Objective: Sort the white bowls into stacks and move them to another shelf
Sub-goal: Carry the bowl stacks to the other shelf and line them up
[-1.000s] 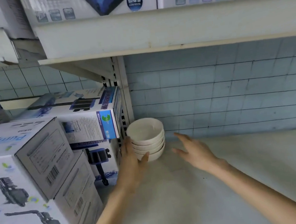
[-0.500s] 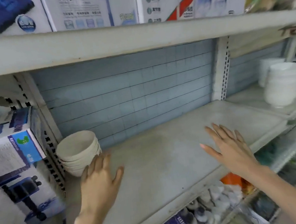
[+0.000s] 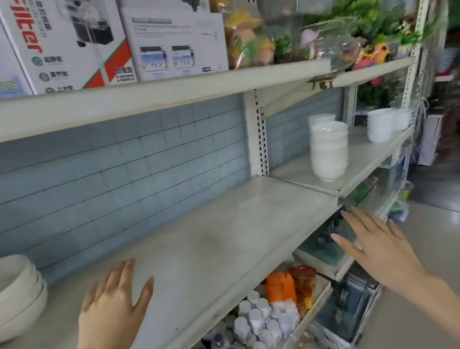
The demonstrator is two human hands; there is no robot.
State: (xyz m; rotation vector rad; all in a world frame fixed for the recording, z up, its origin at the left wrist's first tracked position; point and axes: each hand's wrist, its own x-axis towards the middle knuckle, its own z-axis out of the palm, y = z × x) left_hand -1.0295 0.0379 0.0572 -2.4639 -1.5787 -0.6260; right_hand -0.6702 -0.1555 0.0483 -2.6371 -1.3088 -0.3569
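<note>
On the long pale shelf (image 3: pixel 203 251), left end, close to the back wall: one stack of wide white bowls (image 3: pixel 8 297), nested. Adjoining right-hand shelf (image 3: pixel 367 156): tall stack of smaller white bowls (image 3: pixel 329 152) near its front left corner; shorter stack (image 3: pixel 380 125) toward its far end. Left hand (image 3: pixel 114 306): fingers spread, over the long shelf's front edge, holding nothing. Right hand (image 3: pixel 379 248): fingers straight, empty, beyond the long shelf's front right corner.
</note>
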